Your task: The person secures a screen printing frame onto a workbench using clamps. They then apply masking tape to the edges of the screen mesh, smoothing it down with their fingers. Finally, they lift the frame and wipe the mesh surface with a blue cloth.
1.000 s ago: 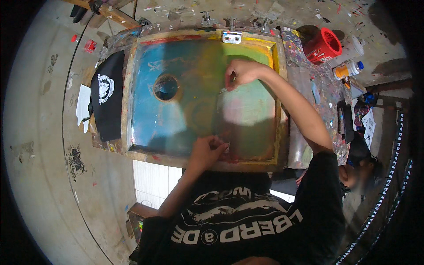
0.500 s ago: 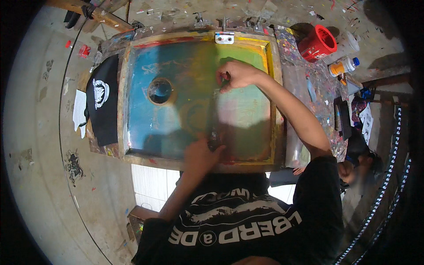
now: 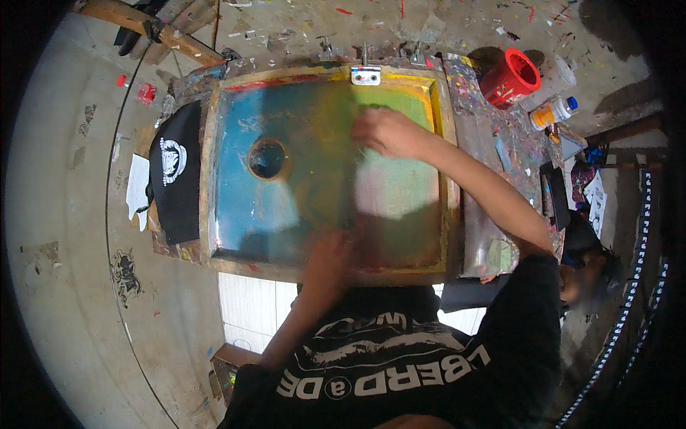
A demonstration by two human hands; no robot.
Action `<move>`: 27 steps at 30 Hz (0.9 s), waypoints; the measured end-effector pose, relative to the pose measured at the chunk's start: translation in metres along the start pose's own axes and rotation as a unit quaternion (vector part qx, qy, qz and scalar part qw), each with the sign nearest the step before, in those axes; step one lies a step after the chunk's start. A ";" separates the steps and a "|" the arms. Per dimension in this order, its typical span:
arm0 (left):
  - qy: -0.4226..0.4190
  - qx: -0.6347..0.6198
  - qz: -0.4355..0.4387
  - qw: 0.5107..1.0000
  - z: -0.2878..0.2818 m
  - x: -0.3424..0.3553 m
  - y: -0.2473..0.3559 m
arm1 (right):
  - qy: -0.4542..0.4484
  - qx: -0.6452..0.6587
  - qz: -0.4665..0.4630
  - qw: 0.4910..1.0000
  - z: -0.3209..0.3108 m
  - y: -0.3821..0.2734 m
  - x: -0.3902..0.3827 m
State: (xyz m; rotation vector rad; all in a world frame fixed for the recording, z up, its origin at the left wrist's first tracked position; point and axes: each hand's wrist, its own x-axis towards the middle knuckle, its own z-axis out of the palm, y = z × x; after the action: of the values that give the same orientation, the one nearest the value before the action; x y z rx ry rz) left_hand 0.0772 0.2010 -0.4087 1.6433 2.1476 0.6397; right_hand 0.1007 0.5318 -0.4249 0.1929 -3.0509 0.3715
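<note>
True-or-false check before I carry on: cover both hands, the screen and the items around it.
1. The right hand is over the green part of the wooden-framed screen. True.
2. The left hand is farther from the person's body than the right. False: it is nearer.
3. The black fabric panel with a white print lies left of the screen. True.
4. The red bucket stands left of the screen. False: it stands to the right.
5. The orange-labelled bottle has a blue cap. True.

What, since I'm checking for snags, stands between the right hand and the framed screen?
Nothing visible: the right hand is over the green part of the framed screen, though blur hides whether it touches. The ringed dark circle sits farther left, out of the way.
</note>
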 end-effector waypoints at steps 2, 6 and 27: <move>-0.035 -0.026 0.099 0.994 0.009 -0.005 -0.002 | 0.011 -0.060 -0.120 0.991 0.003 -0.015 -0.015; -0.123 -0.062 0.137 0.981 0.020 -0.012 -0.010 | 0.027 0.017 -0.132 0.991 0.005 -0.017 -0.018; 0.089 0.017 0.018 0.996 -0.123 0.054 -0.074 | -0.013 0.517 0.020 0.856 -0.008 -0.048 0.079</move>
State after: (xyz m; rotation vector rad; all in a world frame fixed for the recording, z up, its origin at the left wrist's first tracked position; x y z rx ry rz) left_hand -0.0625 0.2207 -0.3475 1.7044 2.2666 0.7920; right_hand 0.0292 0.4786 -0.3996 0.1634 -2.5044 1.9586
